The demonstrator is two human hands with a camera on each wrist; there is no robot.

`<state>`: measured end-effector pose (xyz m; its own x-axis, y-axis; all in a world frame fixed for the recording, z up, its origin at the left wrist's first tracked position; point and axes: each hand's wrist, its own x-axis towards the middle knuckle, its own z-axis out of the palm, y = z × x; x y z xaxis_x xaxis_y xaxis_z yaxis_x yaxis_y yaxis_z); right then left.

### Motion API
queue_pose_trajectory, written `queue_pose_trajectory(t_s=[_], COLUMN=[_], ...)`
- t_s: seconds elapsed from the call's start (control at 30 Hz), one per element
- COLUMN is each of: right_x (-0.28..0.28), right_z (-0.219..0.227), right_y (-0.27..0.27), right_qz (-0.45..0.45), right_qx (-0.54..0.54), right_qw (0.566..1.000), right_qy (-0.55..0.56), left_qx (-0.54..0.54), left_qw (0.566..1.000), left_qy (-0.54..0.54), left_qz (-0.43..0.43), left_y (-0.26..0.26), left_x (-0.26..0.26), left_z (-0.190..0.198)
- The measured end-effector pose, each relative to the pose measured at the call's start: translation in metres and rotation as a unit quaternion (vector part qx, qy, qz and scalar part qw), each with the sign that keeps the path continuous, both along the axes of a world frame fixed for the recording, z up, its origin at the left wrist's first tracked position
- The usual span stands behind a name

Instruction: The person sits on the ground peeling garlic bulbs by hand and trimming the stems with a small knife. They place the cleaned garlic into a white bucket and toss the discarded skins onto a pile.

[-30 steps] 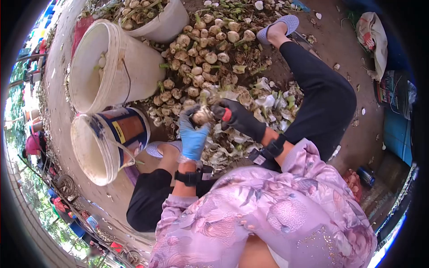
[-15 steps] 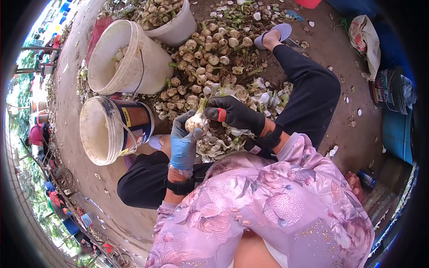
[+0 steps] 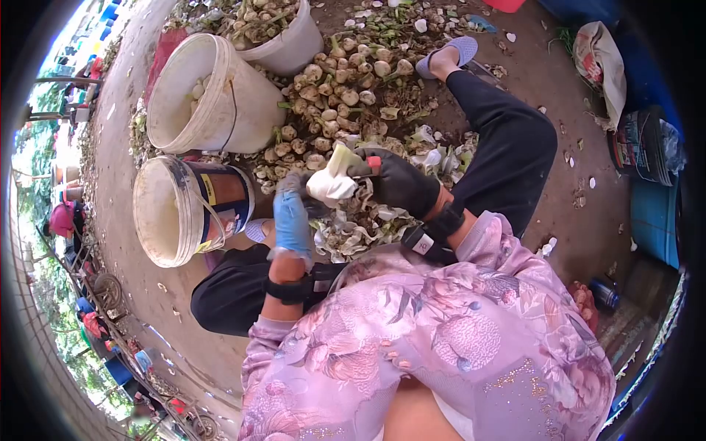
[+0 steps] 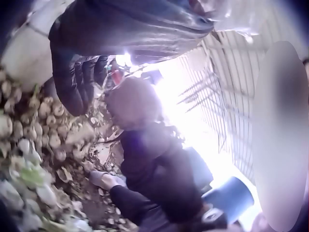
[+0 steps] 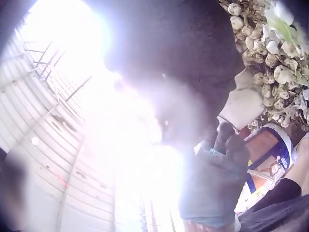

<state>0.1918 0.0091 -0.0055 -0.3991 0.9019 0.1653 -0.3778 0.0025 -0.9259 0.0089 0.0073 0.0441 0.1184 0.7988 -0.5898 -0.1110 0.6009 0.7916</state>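
In the head view a white bulb with a thick pale stem (image 3: 332,185), which looks like garlic, is between the two hands. My left hand (image 3: 292,220), in a blue glove with dark fingers, grips it from the left. From the right, my dark-gloved right hand (image 3: 403,184), a red band on one digit, pinches it near the stem. Loose skins (image 3: 360,231) lie below. The left wrist view shows my left hand (image 4: 120,34) with curled fingers. In the right wrist view my right hand (image 5: 174,53) is dark and blurred above the left; the bulb cannot be made out there.
Soil-covered bulbs (image 3: 331,95) are heaped on the ground ahead. To the left stand a white bucket (image 3: 250,110) with pale bulbs inside and a labelled bucket (image 3: 165,220). Another tub (image 3: 290,44) stands behind. A sack (image 3: 599,66) lies at the right.
The dirty outer skin at the bulb has given way to a clean white surface. Both hands have stayed near each other, the left now lower beside the bulb. The head view has shifted slightly.
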Motion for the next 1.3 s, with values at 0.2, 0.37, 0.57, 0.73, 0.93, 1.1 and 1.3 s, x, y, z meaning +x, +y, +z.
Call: queue_pose_trajectory(t_s=[0.2,0.37,0.57,0.73,0.93,1.1,1.3], right_x=[0.003,0.030,0.034,0.000,-0.009,0.021,-0.004], right_z=[-0.004,0.043,0.008,0.029,0.014,-0.069,-0.033], right_y=[-0.003,-0.021,-0.009,0.006,0.003,0.009,0.010], right_qz=[-0.007,0.039,-0.040,-0.051,0.043,0.062,0.020], right_qx=[0.216,-0.043,0.131,0.130,0.049,0.043,-0.033], right_qw=[0.934,0.998,0.831,0.909,0.951,0.761,0.967], right_qy=[-0.284,0.017,-0.539,-0.393,-0.302,-0.645,-0.250], left_qx=[0.095,0.000,0.125,0.146,0.143,0.147,0.010], left_qw=[0.995,0.931,0.967,0.984,0.981,0.963,0.918], left_qy=[-0.005,-0.308,-0.210,-0.096,-0.106,-0.170,-0.348], left_qz=[0.034,0.193,0.076,0.023,0.077,0.149,0.193], left_y=[-0.009,0.021,0.009,-0.013,-0.018,-0.009,0.019], left_x=[0.026,-0.021,-0.004,0.021,0.005,-0.004,-0.016], left_z=[-0.017,-0.037,-0.016,-0.013,-0.023,-0.017,-0.011])
